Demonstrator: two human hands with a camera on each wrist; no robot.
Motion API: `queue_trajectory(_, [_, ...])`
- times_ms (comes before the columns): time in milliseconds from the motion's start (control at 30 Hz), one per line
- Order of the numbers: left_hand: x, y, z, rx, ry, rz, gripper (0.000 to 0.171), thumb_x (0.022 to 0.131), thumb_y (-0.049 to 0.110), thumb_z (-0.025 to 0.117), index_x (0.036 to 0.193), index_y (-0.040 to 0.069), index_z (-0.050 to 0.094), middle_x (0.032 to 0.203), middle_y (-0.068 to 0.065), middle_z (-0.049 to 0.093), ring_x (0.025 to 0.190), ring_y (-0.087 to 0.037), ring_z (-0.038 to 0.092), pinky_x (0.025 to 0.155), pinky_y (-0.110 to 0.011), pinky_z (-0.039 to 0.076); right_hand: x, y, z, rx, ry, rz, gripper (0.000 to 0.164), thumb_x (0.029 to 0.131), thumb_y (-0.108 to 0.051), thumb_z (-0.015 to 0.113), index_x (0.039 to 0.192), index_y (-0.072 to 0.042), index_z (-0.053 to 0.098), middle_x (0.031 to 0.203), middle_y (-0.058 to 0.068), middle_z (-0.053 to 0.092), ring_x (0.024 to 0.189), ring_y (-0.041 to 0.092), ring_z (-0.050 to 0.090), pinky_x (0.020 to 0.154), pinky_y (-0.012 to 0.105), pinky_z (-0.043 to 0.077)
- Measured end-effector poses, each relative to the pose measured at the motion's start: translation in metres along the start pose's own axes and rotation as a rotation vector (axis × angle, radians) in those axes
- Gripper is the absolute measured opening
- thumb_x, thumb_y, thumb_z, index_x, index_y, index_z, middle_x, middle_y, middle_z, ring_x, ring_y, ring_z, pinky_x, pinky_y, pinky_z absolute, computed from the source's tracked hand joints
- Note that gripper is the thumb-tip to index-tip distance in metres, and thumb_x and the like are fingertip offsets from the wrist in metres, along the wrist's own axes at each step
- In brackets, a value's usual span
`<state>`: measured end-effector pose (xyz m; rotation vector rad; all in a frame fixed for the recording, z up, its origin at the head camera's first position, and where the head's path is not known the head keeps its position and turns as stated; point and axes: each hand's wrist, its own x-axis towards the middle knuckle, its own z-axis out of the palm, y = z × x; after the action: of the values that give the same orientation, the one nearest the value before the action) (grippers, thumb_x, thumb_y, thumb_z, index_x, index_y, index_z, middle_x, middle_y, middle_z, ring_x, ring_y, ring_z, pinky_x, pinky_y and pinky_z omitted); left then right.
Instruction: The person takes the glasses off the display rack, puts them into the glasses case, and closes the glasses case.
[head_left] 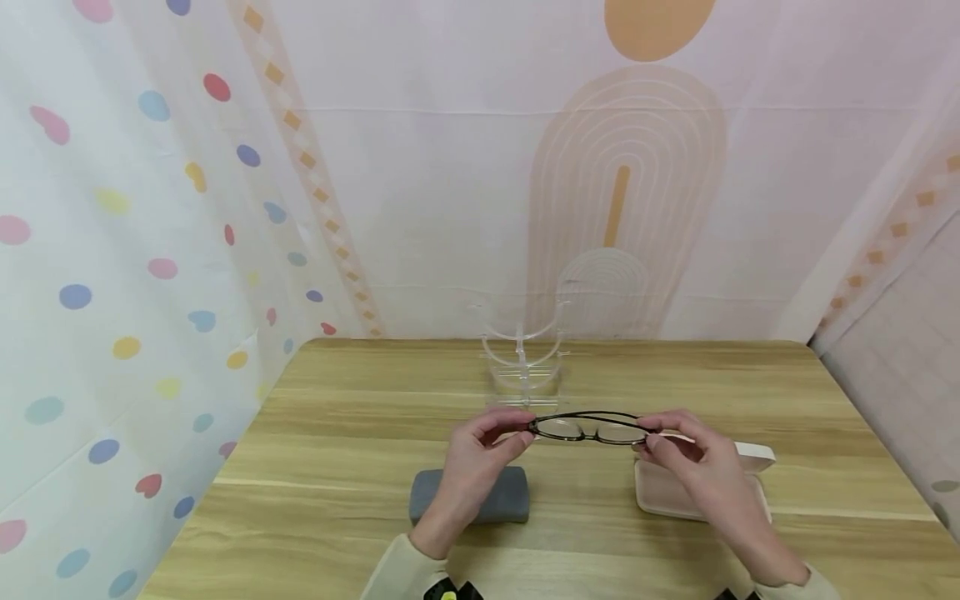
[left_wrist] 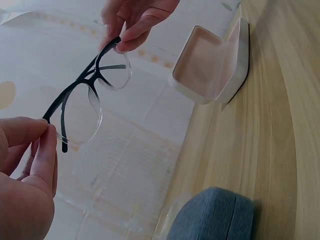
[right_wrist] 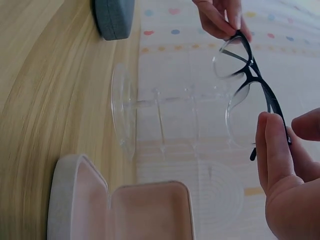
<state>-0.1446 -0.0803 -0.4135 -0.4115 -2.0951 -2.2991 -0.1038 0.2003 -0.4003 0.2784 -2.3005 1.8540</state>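
Observation:
A pair of eyeglasses (head_left: pixel 589 437) with a black upper frame and clear lower rims is held up above the table, between both hands. My left hand (head_left: pixel 477 463) pinches one end of the frame with thumb and fingers. At the other end, my right hand (head_left: pixel 699 463) holds the frame corner between thumb and fingers. In the left wrist view, the temples of the eyeglasses (left_wrist: pixel 89 80) lie folded behind the lenses. Below the right hand, a white glasses case (right_wrist: pixel 150 207) with pink lining lies open. A grey glasses case (head_left: pixel 506 498), closed, sits under the left forearm.
A clear glasses display stand (head_left: pixel 522 360) with curved arms stands behind the hands, toward the back of the wooden table (head_left: pixel 337 467). Patterned curtains (head_left: pixel 420 183) hang behind the table and along its left side.

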Motion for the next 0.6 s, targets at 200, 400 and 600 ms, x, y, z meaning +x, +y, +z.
queue_trajectory(200, [0.001,-0.002,0.009,0.017,-0.002,-0.01,0.022,0.089,-0.006,0.074,0.111,-0.005,0.076,0.119,-0.014,0.067,0.101,-0.016,0.07,0.085,-0.025,0.059,-0.001,0.005,-0.012,0.046,-0.049,-0.094,0.025,0.102,0.003,0.06,0.125,0.012,0.065,0.108,0.001,0.073,0.092,0.014,0.075,0.083,0.026,0.06])
queue_trajectory(400, [0.003,-0.004,0.018,0.042,-0.008,-0.014,0.02,0.091,-0.002,0.075,0.111,-0.004,0.076,0.12,-0.014,0.069,0.098,-0.015,0.07,0.084,-0.023,0.057,-0.004,0.01,-0.022,0.059,-0.044,-0.129,0.028,0.101,0.006,0.059,0.128,0.014,0.062,0.112,0.001,0.072,0.092,0.014,0.075,0.08,0.027,0.061])
queue_trajectory(600, [0.006,-0.008,0.027,0.042,-0.033,-0.025,0.02,0.092,0.002,0.076,0.112,-0.002,0.076,0.118,-0.013,0.071,0.1,-0.016,0.07,0.085,-0.024,0.058,-0.011,0.012,-0.031,-0.046,0.039,-0.018,0.027,0.101,-0.001,0.065,0.126,0.01,0.065,0.097,0.003,0.078,0.081,0.012,0.075,0.071,0.027,0.061])
